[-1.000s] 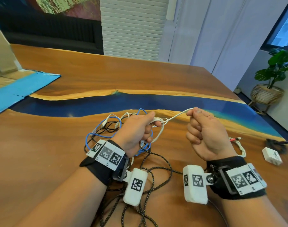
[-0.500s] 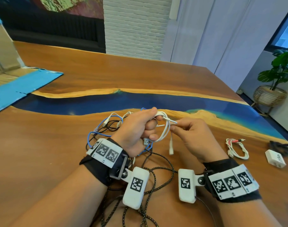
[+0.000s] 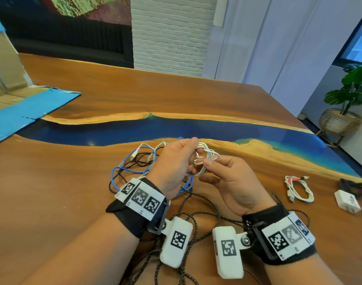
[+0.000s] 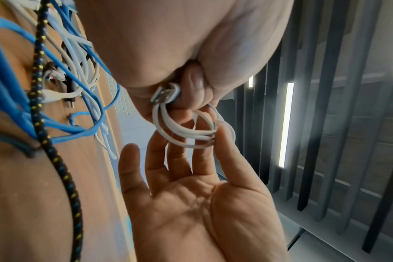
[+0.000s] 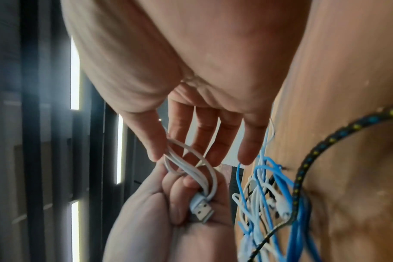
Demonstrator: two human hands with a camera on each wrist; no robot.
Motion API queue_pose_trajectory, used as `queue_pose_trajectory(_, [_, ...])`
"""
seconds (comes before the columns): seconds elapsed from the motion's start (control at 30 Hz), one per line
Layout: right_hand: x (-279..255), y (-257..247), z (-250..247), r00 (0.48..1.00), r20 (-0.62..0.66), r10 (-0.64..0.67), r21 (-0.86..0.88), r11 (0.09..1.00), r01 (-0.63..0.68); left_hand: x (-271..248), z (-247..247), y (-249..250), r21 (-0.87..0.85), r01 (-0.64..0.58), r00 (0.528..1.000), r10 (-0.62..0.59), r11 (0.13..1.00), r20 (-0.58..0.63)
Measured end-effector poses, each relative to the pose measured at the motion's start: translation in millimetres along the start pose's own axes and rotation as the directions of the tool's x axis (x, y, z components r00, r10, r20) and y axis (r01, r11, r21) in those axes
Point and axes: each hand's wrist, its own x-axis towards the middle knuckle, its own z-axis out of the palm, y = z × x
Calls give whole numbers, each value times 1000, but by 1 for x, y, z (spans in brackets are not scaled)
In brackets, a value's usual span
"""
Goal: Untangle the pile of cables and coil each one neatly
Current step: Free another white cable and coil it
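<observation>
My left hand (image 3: 191, 153) grips a white cable (image 3: 209, 156) wound into a small coil, held above the table. Its USB plug (image 4: 163, 94) sticks out of the left fist, as the right wrist view also shows on the plug (image 5: 201, 211). My right hand (image 3: 209, 168) pinches the coil's loops (image 4: 186, 136) between thumb and straight fingers. Below the hands lies the tangled pile: a blue cable (image 3: 132, 171), thin black and white leads, and a black braided cable (image 3: 196, 221) running toward me.
On the wooden table (image 3: 52, 202), a coiled white-and-red cable (image 3: 299, 189) lies to the right, with a white charger block (image 3: 347, 201) and a dark cable bundle (image 3: 351, 185) beyond it. An opened cardboard box with blue flaps (image 3: 21, 112) sits far left.
The right hand drew the stretched white cable back to the left hand and wrapped it in; the loose end that hung down is now gathered into the coil.
</observation>
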Motion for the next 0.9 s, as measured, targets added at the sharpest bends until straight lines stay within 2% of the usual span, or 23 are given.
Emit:
queue_pose_trajectory(0.17, [-2, -2, -2, 988, 130, 78, 59, 994, -87, -6, 6, 3, -39, 59, 993, -54, 997, 109])
queue_pose_trajectory(0.27, [-2, 0, 2, 989, 144, 43, -57, 998, -35, -6, 5, 4, -17, 52, 995, -51, 998, 89])
queue_pose_trajectory(0.37, [3, 5, 6, 997, -62, -41, -234, 972, 25, -3, -1, 6, -34, 30, 998, -28, 999, 58])
queue_pose_trajectory(0.43, [5, 5, 3, 982, -177, -68, -214, 976, 29, -1, -3, 6, -43, 25, 999, -23, 999, 37])
queue_pose_trajectory(0.53, [3, -3, -2, 971, -230, -63, -149, 988, 29, 3, -5, 4, -43, 5, 1000, -6, 999, -17])
queue_pose_trajectory(0.67, [-2, -12, -8, 997, -78, -17, -55, 998, 12, 7, -10, 3, -63, 21, 996, -27, 998, -87])
queue_pose_trajectory(0.8, [-6, -21, -17, 996, 88, 5, -131, 991, 7, 9, -13, 5, -86, 35, 996, -42, 996, -76])
queue_pose_trajectory(0.9, [-6, -22, -22, 996, 78, -31, -306, 951, 54, 10, -14, 2, -98, 54, 994, -63, 994, -93])
